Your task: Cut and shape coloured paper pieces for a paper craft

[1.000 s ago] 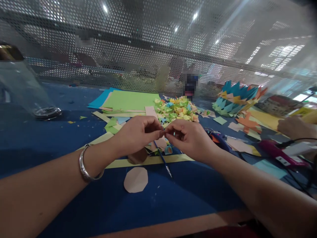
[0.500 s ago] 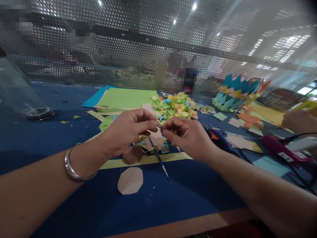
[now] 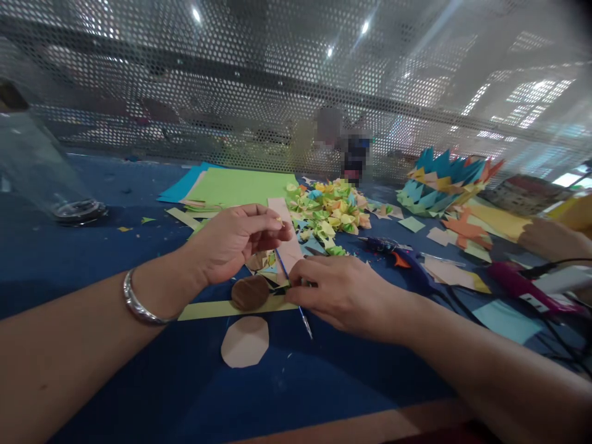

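My left hand (image 3: 247, 240), with a silver bracelet at its wrist, is raised over the paper scraps. Its thumb and fingers are pinched together; a tiny pale bit seems to show at the tips, too small to name. Lower and to the right, my right hand (image 3: 345, 296) has its fingertips closed round the shaft of a thin blue pen (image 3: 304, 320), which points toward me with its clear tip. A brown paper disc (image 3: 250, 293) lies on a pale yellow strip (image 3: 203, 310) below my left hand. Nearer me is a pale pink paper disc (image 3: 245, 342).
Folded paper flowers (image 3: 340, 206) are heaped behind my hands, beside green sheets (image 3: 250, 185). On the right lie a blue glue gun (image 3: 416, 268), a magenta glue gun (image 3: 522, 287) and a paper crown (image 3: 444, 179). Another person's hand (image 3: 555, 240) is at far right. A clear jar (image 3: 41, 166) stands left.
My right hand has come away from my left fingertips and moved down to the pen, whose tip has shifted slightly left. My left hand stays pinched in nearly the same place.
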